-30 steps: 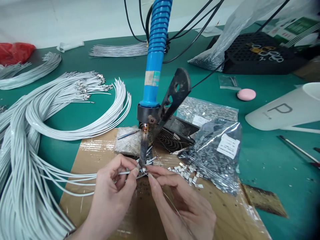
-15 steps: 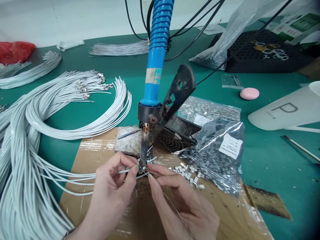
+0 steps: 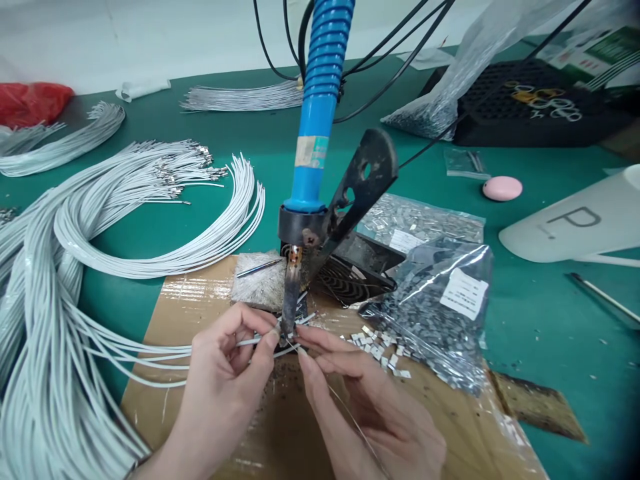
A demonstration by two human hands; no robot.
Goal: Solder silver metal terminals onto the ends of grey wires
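L hand (image 3: pixel 227 380) & R hand (image 3: pixel 367 400), both pinched nearly closed, sit over the cardboard (image 3: pixel 185 300), twd its far edge: L has a white wire (image 3: pixel 245 343), R a thin metal strand (image 3: pixel 359 429). Wire's prob. light, springy; grip nr end. Strand's likely soft, kinks; pinch nr tip.

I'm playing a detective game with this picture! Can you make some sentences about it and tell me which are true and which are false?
1. The soldering iron has a blue handle. True.
2. The left grip holds a white wire. True.
3. The right grip holds a spoon. False: the right grip holds a thin wire.
4. The pink oval thing is left of the soldering iron. False: the pink oval thing is to its right.
5. Small metal pieces lie on the cardboard. True.
6. The white container shows a big letter S. False: the white container shows a P.
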